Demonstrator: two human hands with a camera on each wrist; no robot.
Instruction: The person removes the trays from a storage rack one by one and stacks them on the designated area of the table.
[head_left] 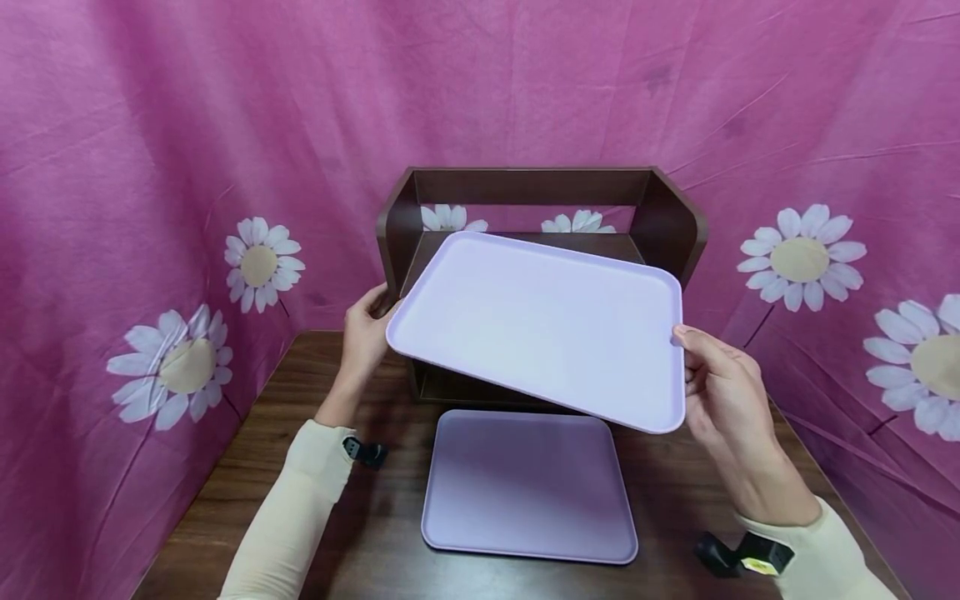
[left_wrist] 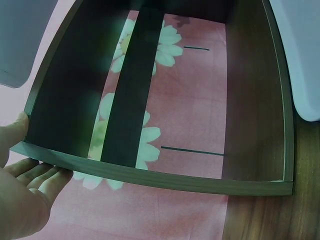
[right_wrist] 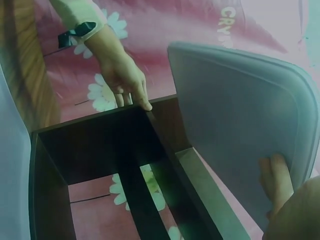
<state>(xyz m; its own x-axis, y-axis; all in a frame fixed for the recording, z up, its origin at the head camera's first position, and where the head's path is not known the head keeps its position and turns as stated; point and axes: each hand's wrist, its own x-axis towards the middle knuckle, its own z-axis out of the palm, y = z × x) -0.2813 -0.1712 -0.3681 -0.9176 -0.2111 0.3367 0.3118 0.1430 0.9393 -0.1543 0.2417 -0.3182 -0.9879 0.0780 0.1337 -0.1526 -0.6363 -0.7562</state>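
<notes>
A lilac rectangular tray (head_left: 540, 325) is held up in front of a dark brown wooden shelf (head_left: 532, 185), its right end tilted lower. My right hand (head_left: 723, 400) pinches that right edge, thumb on the upper face and fingers (right_wrist: 276, 180) against the underside in the right wrist view. With my left hand (head_left: 365, 335) I grip the shelf's left side panel. In the left wrist view, the thumb of the left hand (left_wrist: 25, 200) is on the front edge and the fingers lie along the panel's outside. The raised tray hides part of the shelf.
A second lilac tray (head_left: 525, 492) lies flat on the brown wooden table (head_left: 375, 517), in front of the shelf. Behind and at both sides hangs a pink cloth (head_left: 525, 83) printed with white daisies. Each sleeve cuff carries a dark strapped device (head_left: 761, 554).
</notes>
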